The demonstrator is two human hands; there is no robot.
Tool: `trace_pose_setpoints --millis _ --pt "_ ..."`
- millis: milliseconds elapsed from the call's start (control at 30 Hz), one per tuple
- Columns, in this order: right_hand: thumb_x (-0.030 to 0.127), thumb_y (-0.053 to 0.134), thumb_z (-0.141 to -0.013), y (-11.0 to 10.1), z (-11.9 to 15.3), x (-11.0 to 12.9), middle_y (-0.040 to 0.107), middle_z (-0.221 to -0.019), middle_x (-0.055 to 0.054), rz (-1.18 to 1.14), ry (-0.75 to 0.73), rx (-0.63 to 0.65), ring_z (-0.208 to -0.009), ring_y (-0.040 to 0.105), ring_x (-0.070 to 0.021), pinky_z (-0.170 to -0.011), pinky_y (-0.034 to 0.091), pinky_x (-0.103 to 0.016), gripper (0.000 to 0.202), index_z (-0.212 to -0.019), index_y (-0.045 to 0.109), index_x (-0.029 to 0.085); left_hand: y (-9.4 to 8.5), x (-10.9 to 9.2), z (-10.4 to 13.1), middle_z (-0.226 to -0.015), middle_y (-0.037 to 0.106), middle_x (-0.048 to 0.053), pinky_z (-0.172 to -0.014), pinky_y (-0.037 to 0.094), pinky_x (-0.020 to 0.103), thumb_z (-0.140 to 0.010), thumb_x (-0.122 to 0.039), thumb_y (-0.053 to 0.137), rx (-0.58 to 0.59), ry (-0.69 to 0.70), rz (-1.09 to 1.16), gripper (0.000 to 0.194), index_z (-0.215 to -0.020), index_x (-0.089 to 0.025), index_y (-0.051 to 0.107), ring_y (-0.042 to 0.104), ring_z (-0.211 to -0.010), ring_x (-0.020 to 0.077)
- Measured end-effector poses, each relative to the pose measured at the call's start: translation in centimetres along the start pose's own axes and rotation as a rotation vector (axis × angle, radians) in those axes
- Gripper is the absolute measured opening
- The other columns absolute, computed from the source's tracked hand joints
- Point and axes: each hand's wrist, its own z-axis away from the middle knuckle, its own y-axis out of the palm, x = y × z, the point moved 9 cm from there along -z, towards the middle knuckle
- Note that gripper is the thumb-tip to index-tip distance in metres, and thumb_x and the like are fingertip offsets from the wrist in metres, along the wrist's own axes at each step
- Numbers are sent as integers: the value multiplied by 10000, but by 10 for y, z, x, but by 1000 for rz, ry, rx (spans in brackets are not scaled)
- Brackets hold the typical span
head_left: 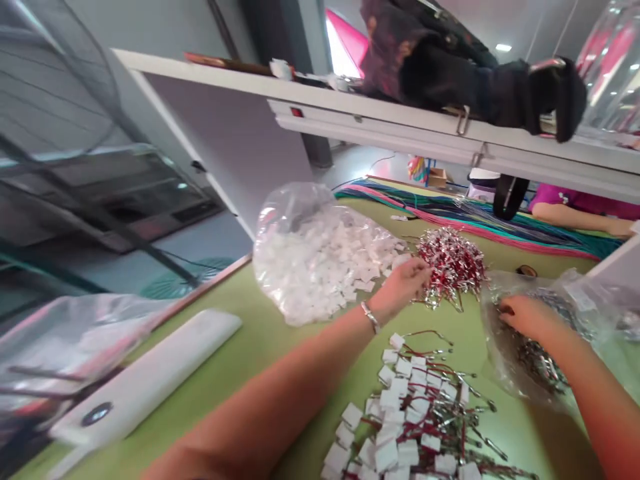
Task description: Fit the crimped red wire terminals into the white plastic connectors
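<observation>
My left hand [406,285], with a bracelet at the wrist, reaches the left edge of a pile of short red wires with metal terminals [453,263]. Its fingers are closed together; whatever is between them is too small to make out. Over an open clear bag of small metal parts [543,363] is my right hand [527,317], fingers curled in and their tips partly hidden. Left of the wire pile lies a clear bag of white plastic connectors [320,267], some spilling from its mouth. Nearer me, many white connectors with red wires attached [400,413] lie heaped.
A long white device [150,380] lies at the table's left. Bundles of coloured wires [470,217] stretch along the back. Above runs a white shelf bar [400,110] with a dark bag [450,67] on it. A person's arm [580,219] shows at far right.
</observation>
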Motion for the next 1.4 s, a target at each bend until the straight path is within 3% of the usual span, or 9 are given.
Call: trace_pose_setpoints --millis 167,333,433,500,633,700,1000,1167,1400 --pt "213 487 -842 12 -3 3 672 -941 -124 94 35 -70 -842 635 -265 -607 344 -305 184 -802 664 188 11 19 7 -567 494 -50 -453 258 180 -847 -239 531 36 -169 70 154 -719 -162 493 365 -447 39" --pt "219 438 -864 3 4 1 661 -859 -106 90 40 -245 -760 627 -231 -594 346 -301 167 -793 586 187 19 21 12 -576 496 -49 -461 259 191 -822 -287 579 93 -179 61 146 -751 -164 542 378 -477 49" --pt "291 411 -878 -12 17 10 641 -683 -41 -157 7 -392 -607 585 -199 -556 347 -294 159 -835 542 210 27 17 16 -571 487 -47 -450 246 196 -796 -310 601 138 -143 15 166 -733 -164 553 369 -486 55" --pt "328 416 -874 -18 26 30 627 -645 -10 -411 -89 -429 -581 570 -181 -571 382 -290 157 -828 522 223 34 13 20 -581 500 -40 -440 229 202 -778 -328 616 180 -115 -23 178 -735 -160 574 358 -487 55" --pt "345 448 -865 -12 37 71 642 -685 -6 -852 -187 -327 -580 576 -155 -522 413 -260 148 -800 513 229 45 7 27 -585 516 -31 -452 243 218 -742 -337 633 236 -55 -55 187 -708 -155 607 352 -492 59" --pt "342 458 -863 -7 40 84 645 -697 -8 -963 -192 -295 -564 569 -146 -484 404 -245 139 -811 515 226 50 6 30 -584 522 -29 -472 269 224 -726 -331 639 259 -53 -40 179 -704 -154 620 369 -497 64" --pt "304 509 -844 -15 45 90 587 -640 17 -853 -290 -422 -590 515 -136 -553 393 -246 176 -733 604 207 54 4 29 -602 571 -15 -518 335 222 -730 -357 652 301 -10 -45 205 -708 -153 653 444 -538 74" --pt "345 498 -865 -16 50 80 593 -625 12 -898 -201 -510 -567 523 -144 -546 399 -254 195 -790 617 210 49 9 25 -625 599 -10 -548 379 227 -726 -315 656 250 1 -50 159 -709 -157 659 474 -554 78" --pt "355 490 -861 -15 49 84 541 -590 31 -972 -236 -457 -517 464 -122 -502 357 -237 204 -758 596 214 51 10 27 -586 580 -18 -497 364 219 -734 -321 636 267 -19 -100 161 -696 -166 657 452 -511 76"
